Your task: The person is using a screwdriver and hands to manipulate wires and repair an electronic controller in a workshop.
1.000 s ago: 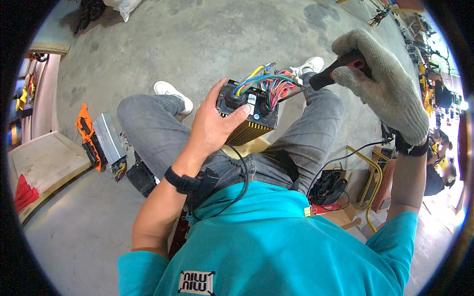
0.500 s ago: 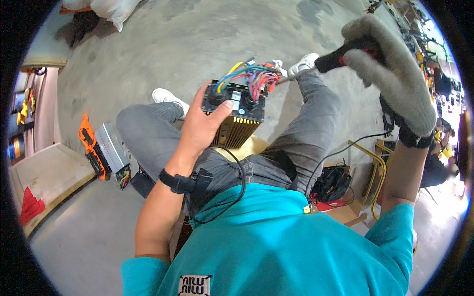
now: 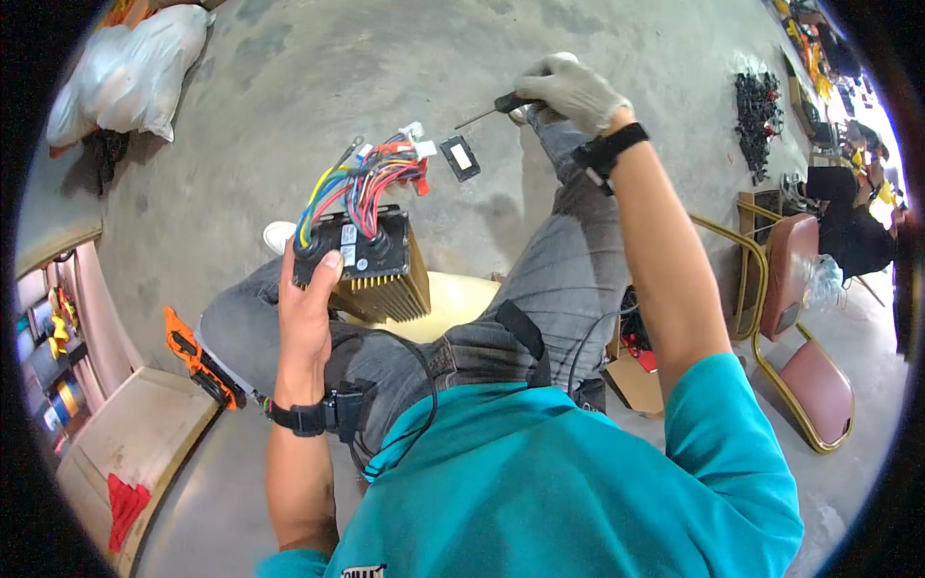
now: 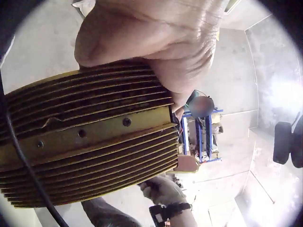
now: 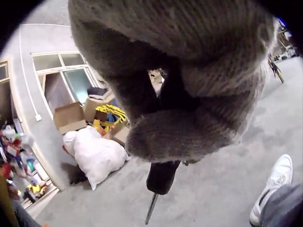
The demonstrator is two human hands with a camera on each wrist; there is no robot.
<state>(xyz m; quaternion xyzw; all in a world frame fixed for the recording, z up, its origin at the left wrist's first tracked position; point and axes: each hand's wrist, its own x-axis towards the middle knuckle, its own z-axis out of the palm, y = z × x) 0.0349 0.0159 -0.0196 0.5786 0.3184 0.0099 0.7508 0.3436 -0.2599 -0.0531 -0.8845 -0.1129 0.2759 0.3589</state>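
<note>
The bare left hand [image 3: 306, 313] grips a finned gold-and-black metal box [image 3: 387, 297], its thumb on the black end plate with the labels. From that plate rises a bundle of coloured wires [image 3: 371, 185] with white and red connectors. In the left wrist view the palm [image 4: 147, 35] lies against the finned side [image 4: 85, 137]. The gloved right hand [image 3: 570, 89], held out over the floor, has its fingers curled round the dark handle of a screwdriver [image 3: 477, 119]. The right wrist view shows its handle [image 5: 162, 177] below the glove [image 5: 175, 80]. A small black rectangular part [image 3: 460, 158] with a white label lies beyond the box.
An orange and black item [image 3: 198, 358] leans by the left knee, near a pale board [image 3: 125, 424] with a red cloth. White sacks [image 3: 130, 72] lie at the upper left. Chairs [image 3: 792, 275] stand at the right, and black items [image 3: 758, 120] lie on the floor behind them.
The right hand has swung away from the wires with the screwdriver, up and to the left in view. The left hand and box appear lower and further left; the black part has come into view.
</note>
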